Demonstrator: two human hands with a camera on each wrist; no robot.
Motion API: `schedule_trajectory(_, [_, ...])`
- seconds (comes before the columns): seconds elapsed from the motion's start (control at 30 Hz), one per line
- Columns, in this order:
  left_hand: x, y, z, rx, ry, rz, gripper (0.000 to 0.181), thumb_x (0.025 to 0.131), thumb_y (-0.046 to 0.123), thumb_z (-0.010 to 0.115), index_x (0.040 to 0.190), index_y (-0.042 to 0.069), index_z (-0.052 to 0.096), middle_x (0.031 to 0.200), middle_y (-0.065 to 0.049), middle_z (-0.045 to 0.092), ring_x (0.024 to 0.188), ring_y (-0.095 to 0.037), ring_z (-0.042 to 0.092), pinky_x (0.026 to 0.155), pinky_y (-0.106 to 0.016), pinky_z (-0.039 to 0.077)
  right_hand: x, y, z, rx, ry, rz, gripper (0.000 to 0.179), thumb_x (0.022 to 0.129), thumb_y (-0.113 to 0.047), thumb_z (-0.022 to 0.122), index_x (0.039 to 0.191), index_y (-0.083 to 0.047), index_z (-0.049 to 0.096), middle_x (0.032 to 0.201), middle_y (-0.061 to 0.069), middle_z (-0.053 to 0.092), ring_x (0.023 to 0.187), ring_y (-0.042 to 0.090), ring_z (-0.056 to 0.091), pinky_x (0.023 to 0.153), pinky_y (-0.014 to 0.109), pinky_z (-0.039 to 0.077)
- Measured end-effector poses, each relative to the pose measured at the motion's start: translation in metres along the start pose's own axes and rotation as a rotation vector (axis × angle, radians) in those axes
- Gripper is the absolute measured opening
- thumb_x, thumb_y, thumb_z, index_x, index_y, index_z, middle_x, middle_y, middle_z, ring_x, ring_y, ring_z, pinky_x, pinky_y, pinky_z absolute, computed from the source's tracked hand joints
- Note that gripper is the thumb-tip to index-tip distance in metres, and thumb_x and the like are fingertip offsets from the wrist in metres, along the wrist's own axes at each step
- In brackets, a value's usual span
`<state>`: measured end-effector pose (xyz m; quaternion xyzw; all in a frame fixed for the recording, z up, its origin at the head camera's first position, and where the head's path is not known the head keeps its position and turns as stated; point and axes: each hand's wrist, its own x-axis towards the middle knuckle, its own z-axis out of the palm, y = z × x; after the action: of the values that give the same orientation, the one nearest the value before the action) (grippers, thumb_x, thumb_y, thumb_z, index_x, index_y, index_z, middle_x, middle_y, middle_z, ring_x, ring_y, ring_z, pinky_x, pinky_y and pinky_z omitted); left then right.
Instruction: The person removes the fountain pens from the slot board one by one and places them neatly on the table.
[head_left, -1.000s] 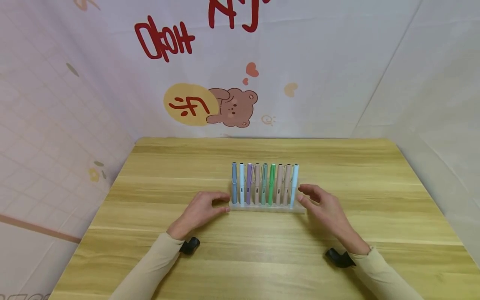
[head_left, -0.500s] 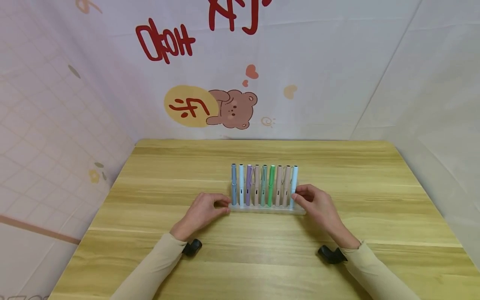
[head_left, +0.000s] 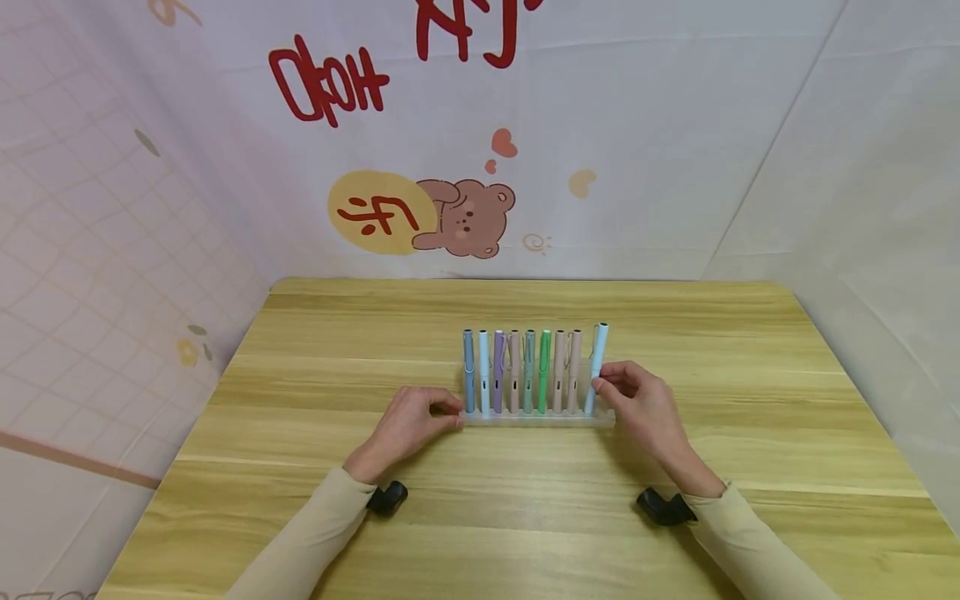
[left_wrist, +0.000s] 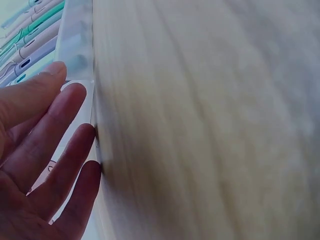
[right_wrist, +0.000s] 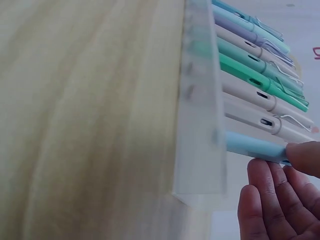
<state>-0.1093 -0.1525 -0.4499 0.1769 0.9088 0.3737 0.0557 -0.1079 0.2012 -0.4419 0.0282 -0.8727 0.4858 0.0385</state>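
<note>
In the head view, a clear pen stand (head_left: 536, 422) holds a row of upright capped pens. At its right end, my right hand (head_left: 651, 412) pinches a light blue pen (head_left: 601, 343) between thumb and fingers. That pen leans right, and its lower end is still at the stand, as the right wrist view also shows with the pale blue barrel (right_wrist: 252, 146). My left hand (head_left: 407, 423) is at the stand's left end, thumb and fingertips at its edge. In the left wrist view, its fingers (left_wrist: 62, 162) are loosely extended beside the stand's end.
Along the stand, left to right, are a blue pen (head_left: 469, 375), another light blue pen (head_left: 484, 375), a purple pen (head_left: 498, 375), a green pen (head_left: 544, 375) and several brownish or grey-green ones. The wooden table (head_left: 487, 517) meets a printed wall (head_left: 637, 167) behind.
My right hand has closed in on the rightmost light blue pen and gripped it. The pen has risen slightly and now tilts right, its clip turned left. My left hand has barely moved.
</note>
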Motion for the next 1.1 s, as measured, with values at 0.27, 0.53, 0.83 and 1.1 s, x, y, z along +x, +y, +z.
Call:
schedule_trajectory(0.27, [0.0,0.001,0.002,-0.009,0.004,-0.017,0.012,0.087,0.014,0.085,0.098,0.016,0.082,0.094,0.007,0.077,0.089,-0.01,0.07,0.082,-0.035,0.055,-0.001,-0.005,-0.01,0.054,0.067,-0.052,0.026,0.101,-0.02,0.071,0.116,0.002,0.07,0.104,0.015,0.075,0.09,0.0,0.068,0.077,0.014,0.052])
schedule_trajectory(0.53, [0.0,-0.001,0.002,-0.006,0.008,0.001,0.012,0.087,0.015,0.085,0.098,0.016,0.082,0.095,0.007,0.078,0.089,-0.011,0.07,0.083,-0.036,0.055,-0.002,-0.01,-0.02,0.07,0.095,-0.07,0.029,0.101,-0.022,0.07,0.118,0.002,0.069,0.106,0.015,0.075,0.092,-0.004,0.066,0.078,0.012,0.051])
schedule_trajectory(0.83, [0.0,0.0,0.002,-0.002,0.005,0.006,0.013,0.087,0.015,0.085,0.099,0.015,0.082,0.098,0.005,0.078,0.091,-0.012,0.071,0.084,-0.037,0.055,-0.003,-0.008,-0.03,0.087,0.117,-0.059,0.029,0.101,-0.019,0.071,0.121,0.002,0.069,0.11,0.016,0.075,0.092,-0.006,0.066,0.079,0.012,0.051])
schedule_trajectory(1.1, [-0.001,-0.001,0.002,-0.021,0.004,-0.015,0.013,0.087,0.014,0.084,0.099,0.016,0.082,0.096,0.006,0.077,0.09,-0.011,0.07,0.083,-0.036,0.055,-0.005,-0.006,-0.037,0.085,0.123,-0.048,0.031,0.101,-0.021,0.07,0.121,0.003,0.068,0.11,0.018,0.074,0.094,-0.006,0.066,0.08,0.012,0.051])
